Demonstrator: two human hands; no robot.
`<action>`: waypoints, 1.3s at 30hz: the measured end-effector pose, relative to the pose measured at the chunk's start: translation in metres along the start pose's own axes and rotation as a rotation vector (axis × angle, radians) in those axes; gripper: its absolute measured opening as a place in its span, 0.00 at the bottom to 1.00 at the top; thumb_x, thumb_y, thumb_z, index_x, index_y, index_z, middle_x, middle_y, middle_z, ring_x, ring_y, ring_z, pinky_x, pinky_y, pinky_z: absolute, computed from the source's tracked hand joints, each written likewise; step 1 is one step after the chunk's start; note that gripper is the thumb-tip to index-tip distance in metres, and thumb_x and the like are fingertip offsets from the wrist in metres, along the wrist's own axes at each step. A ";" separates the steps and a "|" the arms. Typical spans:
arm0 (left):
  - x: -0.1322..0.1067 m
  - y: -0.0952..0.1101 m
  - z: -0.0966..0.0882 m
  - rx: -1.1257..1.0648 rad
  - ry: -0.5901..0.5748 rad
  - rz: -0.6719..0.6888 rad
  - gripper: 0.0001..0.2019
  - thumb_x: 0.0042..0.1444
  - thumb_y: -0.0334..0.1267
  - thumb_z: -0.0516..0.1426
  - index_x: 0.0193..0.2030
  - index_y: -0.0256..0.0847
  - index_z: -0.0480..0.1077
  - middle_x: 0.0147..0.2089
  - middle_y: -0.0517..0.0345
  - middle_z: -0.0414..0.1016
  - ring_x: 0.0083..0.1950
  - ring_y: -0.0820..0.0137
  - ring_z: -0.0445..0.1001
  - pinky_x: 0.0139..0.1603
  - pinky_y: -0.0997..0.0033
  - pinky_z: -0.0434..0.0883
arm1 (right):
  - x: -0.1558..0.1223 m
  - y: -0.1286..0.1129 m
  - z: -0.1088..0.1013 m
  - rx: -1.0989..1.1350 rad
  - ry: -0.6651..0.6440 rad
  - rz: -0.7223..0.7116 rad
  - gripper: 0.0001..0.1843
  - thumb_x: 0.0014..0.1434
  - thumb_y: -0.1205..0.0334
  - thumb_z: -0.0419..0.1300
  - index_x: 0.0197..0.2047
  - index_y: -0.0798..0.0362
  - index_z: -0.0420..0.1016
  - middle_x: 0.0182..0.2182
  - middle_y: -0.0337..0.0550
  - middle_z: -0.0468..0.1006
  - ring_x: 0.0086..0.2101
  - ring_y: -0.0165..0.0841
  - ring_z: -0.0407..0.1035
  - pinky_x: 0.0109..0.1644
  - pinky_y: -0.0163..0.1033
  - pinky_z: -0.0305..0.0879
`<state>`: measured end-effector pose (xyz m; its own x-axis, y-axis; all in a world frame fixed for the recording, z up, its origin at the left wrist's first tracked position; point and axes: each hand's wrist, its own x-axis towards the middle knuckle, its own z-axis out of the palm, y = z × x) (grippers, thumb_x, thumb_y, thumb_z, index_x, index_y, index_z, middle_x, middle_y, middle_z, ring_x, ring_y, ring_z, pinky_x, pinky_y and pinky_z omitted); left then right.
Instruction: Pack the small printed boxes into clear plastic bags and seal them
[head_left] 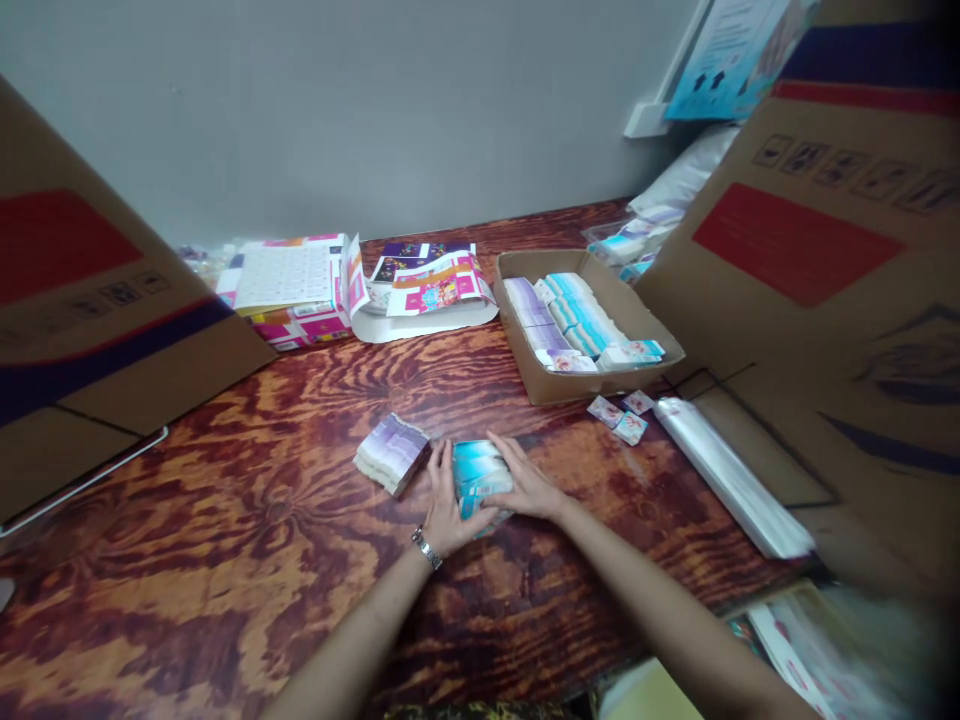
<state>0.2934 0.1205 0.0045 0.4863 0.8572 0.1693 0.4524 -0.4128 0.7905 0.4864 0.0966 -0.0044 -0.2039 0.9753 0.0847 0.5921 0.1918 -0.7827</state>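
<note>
Both hands clasp a stack of teal and white sachets point(480, 472) lying on the dark wooden table point(247, 500). My left hand point(445, 510), with a metal watch at the wrist, presses the stack's left side. My right hand point(527, 482) presses its right side, fingers together along the edge. Just left of the hands lies a stack of purple sachets point(391, 453), untouched.
An open cardboard tray point(577, 385) behind the hands holds rows of purple and teal sachets. Three loose sachets point(622, 415) and a pile of clear plastic sleeves point(731, 480) lie to the right. Printed carton sheets point(360, 280) sit by the wall. Large cardboard boxes point(825, 260) flank both sides.
</note>
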 end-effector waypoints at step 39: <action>0.008 -0.023 -0.002 -0.027 -0.161 0.028 0.46 0.46 0.33 0.53 0.66 0.40 0.26 0.67 0.46 0.33 0.67 0.58 0.39 0.64 0.53 0.48 | 0.022 -0.024 0.022 -0.054 0.425 0.170 0.28 0.58 0.51 0.52 0.59 0.50 0.58 0.49 0.50 0.62 0.51 0.39 0.59 0.56 0.45 0.57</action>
<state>0.2852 0.1377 -0.0116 0.6132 0.7840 0.0968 0.4175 -0.4256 0.8029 0.4502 0.1109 0.0024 0.2305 0.9497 0.2122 0.6317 0.0198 -0.7749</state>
